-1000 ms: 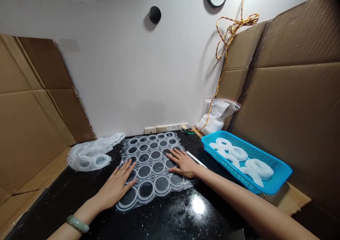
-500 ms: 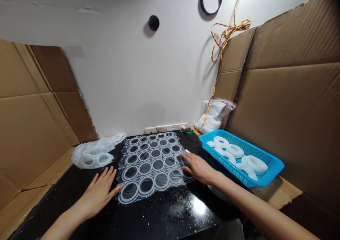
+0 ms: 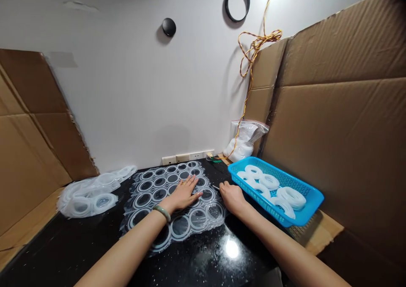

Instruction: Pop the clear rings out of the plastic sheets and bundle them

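Observation:
A clear sheet of translucent rings (image 3: 198,219), set in rows, lies flat on the black tabletop (image 3: 104,240). Spread over its right-middle part, my left hand (image 3: 184,192) presses down with a bangle on the wrist. My right hand (image 3: 233,198) is closed at the sheet's right edge around a thin pointed tool (image 3: 215,187). Only the slim tip of that tool shows, directed left toward the rings; its kind is hidden by the fingers.
Right of my right hand stands a blue plastic basket (image 3: 312,204) with several white rings (image 3: 291,198). Ring-marked clear film (image 3: 90,194) is heaped at left. A zip bag (image 3: 242,145) and yellow cord (image 3: 250,79) are at the back. Cardboard panels (image 3: 342,122) flank both sides.
My left hand has moved from the sheet's left edge onto its right-middle part. My right hand, earlier flat on the right edge, is now closed on a thin tool. The view has shifted right.

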Available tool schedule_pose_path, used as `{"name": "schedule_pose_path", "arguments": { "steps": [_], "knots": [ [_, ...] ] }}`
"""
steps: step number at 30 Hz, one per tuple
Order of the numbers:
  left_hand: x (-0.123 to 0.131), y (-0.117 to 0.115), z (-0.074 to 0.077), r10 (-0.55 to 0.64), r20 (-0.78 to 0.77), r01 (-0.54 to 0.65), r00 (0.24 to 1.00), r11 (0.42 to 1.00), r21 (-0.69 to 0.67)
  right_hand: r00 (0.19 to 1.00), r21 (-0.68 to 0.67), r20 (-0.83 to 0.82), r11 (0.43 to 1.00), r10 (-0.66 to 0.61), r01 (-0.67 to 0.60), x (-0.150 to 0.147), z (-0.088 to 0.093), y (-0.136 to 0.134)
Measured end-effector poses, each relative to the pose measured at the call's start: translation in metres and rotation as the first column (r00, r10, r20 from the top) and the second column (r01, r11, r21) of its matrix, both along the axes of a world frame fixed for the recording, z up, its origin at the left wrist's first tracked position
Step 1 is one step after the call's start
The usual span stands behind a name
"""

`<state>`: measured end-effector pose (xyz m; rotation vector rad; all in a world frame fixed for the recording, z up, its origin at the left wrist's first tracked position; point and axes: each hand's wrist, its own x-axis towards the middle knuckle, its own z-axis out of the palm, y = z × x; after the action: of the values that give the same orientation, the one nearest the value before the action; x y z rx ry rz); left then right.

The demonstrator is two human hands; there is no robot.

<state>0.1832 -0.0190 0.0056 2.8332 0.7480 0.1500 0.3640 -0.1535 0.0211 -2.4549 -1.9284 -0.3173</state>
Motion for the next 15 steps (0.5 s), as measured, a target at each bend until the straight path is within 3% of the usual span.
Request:
{"name": "schedule_pose_path", "arguments": {
  "steps": [4, 7, 11, 13, 15],
  "knots": [
    [0.013, 0.001, -0.016, 0.016, 0.014, -0.017, 1.000, 0.998, 0.063, 0.999, 0.036, -0.027, 0.999, -0.020, 0.021, 0.006, -0.005, 0.001],
    [0.010, -0.002, -0.019, 0.013, 0.013, -0.014, 1.000, 0.996, 0.084, 0.999, 0.090, -0.044, 0.995, -0.029, 0.033, 0.011, -0.008, -0.001],
    [0.009, -0.002, -0.017, 0.014, 0.030, -0.017, 0.999, 0.994, 0.108, 0.996, 0.294, -0.094, 0.955, -0.008, 0.036, 0.011, -0.005, -0.004],
    [0.010, -0.005, -0.018, 0.038, 0.043, -0.043, 0.998, 0.992, 0.117, 0.983, 0.441, -0.128, 0.895, 0.129, -0.060, 0.008, -0.002, -0.006],
    [0.008, -0.016, -0.020, 0.065, 0.054, -0.071, 0.996, 0.989, 0.128, 0.918, 0.581, -0.155, 0.785, 0.365, -0.214, 0.005, -0.002, -0.007]
  ]
}}
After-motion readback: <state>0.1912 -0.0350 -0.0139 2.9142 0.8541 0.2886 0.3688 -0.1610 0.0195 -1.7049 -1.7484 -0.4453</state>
